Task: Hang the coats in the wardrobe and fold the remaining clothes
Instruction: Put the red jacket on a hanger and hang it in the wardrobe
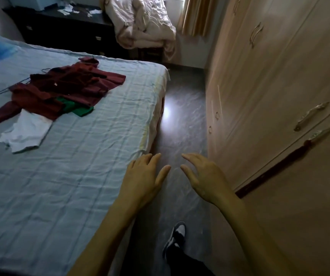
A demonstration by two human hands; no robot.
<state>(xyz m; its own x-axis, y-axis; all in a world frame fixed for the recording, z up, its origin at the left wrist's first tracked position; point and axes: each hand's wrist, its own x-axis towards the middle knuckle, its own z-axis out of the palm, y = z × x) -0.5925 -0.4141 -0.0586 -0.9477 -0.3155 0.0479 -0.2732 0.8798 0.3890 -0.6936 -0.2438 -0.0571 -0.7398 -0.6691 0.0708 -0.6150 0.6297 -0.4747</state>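
two empty hands held out over the strip of floor between bed and wardrobe

nearest, a black-and-white shoe (177, 239) stands on the glossy dark floor (182, 126). the left hand (144, 176) hovers at the bed (70, 186) edge and the right hand (204, 176) near the wardrobe (269, 86), both with fingers loosely spread and gripping nothing. the floor runs as a narrow lane between the bed's creased pale blue sheet and the smooth cream wardrobe, whose doors are closed, with curved metal handles (311, 116) and a dark red strip (271, 170) along one door edge. further up the bed lie a white garment (26, 134), a green garment (78, 109) and dark red coats (60, 90) in a heap beside a thin wire hanger (7, 90). beyond stand a black dresser (60, 30), rumpled pale bedding (142, 26) and a tan curtain (196, 14).
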